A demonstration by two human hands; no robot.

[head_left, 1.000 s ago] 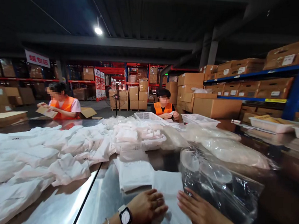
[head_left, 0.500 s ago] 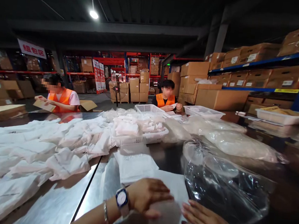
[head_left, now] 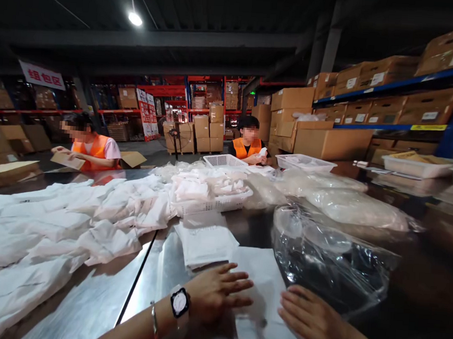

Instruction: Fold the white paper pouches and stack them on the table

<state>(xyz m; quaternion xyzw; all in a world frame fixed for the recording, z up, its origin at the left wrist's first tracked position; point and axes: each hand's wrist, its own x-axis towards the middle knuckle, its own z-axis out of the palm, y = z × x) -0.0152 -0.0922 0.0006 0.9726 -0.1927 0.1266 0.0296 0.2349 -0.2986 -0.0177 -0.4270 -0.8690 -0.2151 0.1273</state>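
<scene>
Your single camera sits on your head, facing forward and down across the bench. Your left hand and right hand show close, low in view; red shelves stand far back beneath the ceiling.

White bag, lying flat between the left hand and the right hand, its long axis running away from both. The far end, smooth and plain, extends beyond the hands. Each long margin meets the hand on its side. The near part, less clearly seen, appears creased and glossier beside the right hand.
</scene>
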